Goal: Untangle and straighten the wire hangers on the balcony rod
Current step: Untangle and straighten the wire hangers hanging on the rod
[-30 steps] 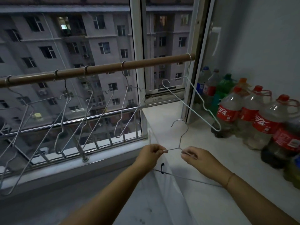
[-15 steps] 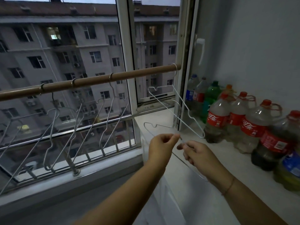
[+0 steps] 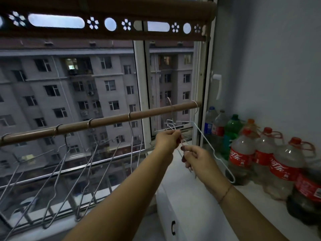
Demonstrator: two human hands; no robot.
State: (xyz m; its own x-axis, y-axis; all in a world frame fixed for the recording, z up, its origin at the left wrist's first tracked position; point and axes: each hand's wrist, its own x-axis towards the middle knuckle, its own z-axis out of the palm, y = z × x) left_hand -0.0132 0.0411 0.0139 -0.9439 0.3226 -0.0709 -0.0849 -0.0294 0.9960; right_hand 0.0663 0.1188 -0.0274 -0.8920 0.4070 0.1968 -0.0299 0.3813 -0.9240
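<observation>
Head view: both hands are up at centre frame, working one loose hanger (image 3: 172,113) right by the rod (image 3: 111,120).
Left hand (image 3: 167,140): pinching the hanger just under its twisted neck, fingers curled tight.
Right hand (image 3: 196,159): wrapped round the lower wire, a bit below and right of the left. It's gripping, not let go.
Hook: pokes up across the rod at centre right. Can't tell if it's actually caught on it.
How I'd do it: keep the neck pinched so it can't spin, turn the hook square to the rod, lift it over and let it drop on. Only then ease off the lower wire.
In the way: a white hanger (image 3: 206,145) at the rod's right end hangs just beside the hands, its long arm sloping to the lower right — easy to snag again.
Left side: more hangers (image 3: 104,169) on the rod, all swung at a slant and close together, so they probably need squaring too.
Right side: bottles (image 3: 241,157) lined up on the ledge (image 3: 191,206) — a wide swing could clip them.
</observation>
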